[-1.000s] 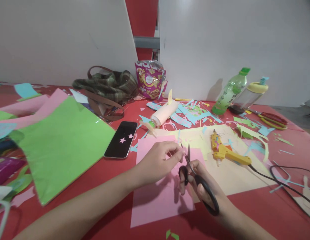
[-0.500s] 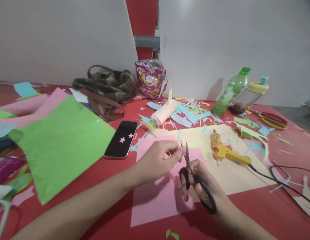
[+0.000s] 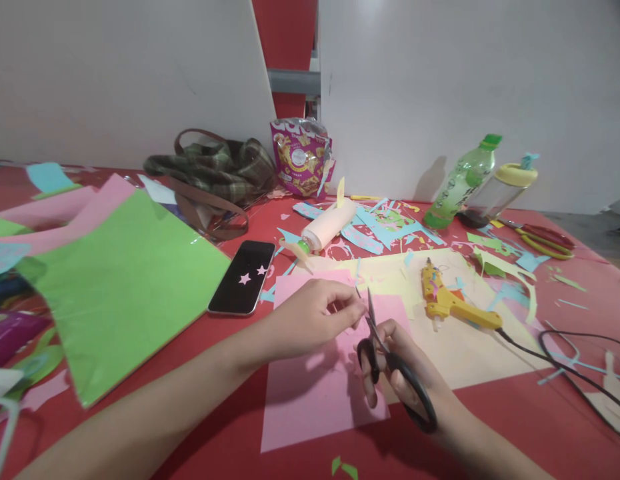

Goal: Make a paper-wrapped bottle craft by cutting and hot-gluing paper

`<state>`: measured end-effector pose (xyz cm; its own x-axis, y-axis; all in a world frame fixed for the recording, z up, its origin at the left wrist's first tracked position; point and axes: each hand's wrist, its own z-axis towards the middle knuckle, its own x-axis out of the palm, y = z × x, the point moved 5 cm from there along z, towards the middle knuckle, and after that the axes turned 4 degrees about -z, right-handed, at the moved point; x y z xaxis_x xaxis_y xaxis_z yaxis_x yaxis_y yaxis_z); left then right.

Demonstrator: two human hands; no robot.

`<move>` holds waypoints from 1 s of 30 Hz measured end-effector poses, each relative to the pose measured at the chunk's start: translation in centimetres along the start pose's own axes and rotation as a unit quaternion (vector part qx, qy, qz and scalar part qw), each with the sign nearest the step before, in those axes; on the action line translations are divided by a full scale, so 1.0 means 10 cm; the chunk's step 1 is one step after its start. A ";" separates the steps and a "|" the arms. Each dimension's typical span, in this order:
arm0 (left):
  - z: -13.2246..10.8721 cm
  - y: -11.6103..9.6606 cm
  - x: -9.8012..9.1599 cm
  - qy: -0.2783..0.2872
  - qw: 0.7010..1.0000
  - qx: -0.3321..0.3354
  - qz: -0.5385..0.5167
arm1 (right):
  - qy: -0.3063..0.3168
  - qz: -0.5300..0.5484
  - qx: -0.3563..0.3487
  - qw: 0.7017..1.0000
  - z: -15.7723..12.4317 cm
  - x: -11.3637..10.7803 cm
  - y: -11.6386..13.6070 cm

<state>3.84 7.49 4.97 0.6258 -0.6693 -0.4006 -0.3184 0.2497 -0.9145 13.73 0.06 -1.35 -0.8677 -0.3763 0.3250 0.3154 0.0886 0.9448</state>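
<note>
My right hand [image 3: 410, 367] grips a pair of black-handled scissors [image 3: 374, 333], fingers through the loops. The blades are parted and point away from me. My left hand [image 3: 323, 313] is closed in a pinch right beside the blades, on what looks like a small piece of pink paper, mostly hidden by the fingertips. Below both hands lies a pink sheet [image 3: 310, 413], overlapping a pale yellow sheet [image 3: 470, 360]. Two small pink paper stars [image 3: 245, 279] rest on a black phone [image 3: 235, 293] to the left.
On the right, a yellow glue gun [image 3: 455, 310] lies with its cord trailing off. A green star-shaped board [image 3: 125, 287] covers the left. Behind are a paper-wrapped bottle [image 3: 330, 225], a snack bag [image 3: 303, 160], a plaid bag [image 3: 220, 170], a green bottle [image 3: 463, 183] and paper scraps.
The scissors have shifted slightly, with their blades spread a little wider. My left hand has moved slightly left, still pinched. Everything else stays where it was.
</note>
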 end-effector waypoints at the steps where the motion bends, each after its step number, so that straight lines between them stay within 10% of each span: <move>1: 0.00 0.00 0.00 0.001 1.000 -0.001 0.002 | -0.004 0.001 0.005 1.000 0.00 0.00 0.00; 30: 0.00 0.08 0.17 -0.028 0.985 -0.022 -0.167 | -0.042 -0.019 0.010 0.999 -0.01 0.03 0.10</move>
<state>4.67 6.55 3.53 0.7392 -0.6686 -0.0805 -0.1174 -0.0103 -0.9930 13.77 -0.02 -0.29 -0.9085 -0.3011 0.2900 0.2744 0.0938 0.9570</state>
